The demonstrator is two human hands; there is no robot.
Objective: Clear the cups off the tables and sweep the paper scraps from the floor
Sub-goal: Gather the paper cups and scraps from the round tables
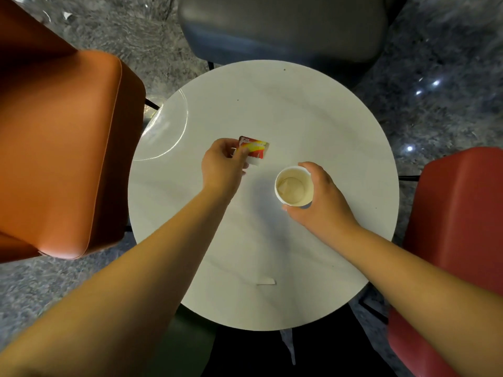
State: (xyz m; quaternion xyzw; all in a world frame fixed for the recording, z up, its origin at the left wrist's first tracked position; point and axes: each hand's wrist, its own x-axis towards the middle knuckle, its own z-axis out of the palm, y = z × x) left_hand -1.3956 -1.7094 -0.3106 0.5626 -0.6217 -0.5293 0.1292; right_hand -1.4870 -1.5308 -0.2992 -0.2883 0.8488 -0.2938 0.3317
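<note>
Her left hand [221, 165] gripped a tipped red cup [254, 148] at ten o'clock on the table [299, 110]; her right hand [321, 198] clasped the white cup [293, 186] at centre. Carrying both at once, dregs might have spilled from the tilted one.

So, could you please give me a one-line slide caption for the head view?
Left hand grips a red-and-yellow cup, right hand an upright paper cup, above a round white table.

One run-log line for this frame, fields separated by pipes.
left hand grips red-and-yellow paper cup | right hand grips white paper cup upright | round white table | stage: cups being picked up
</note>
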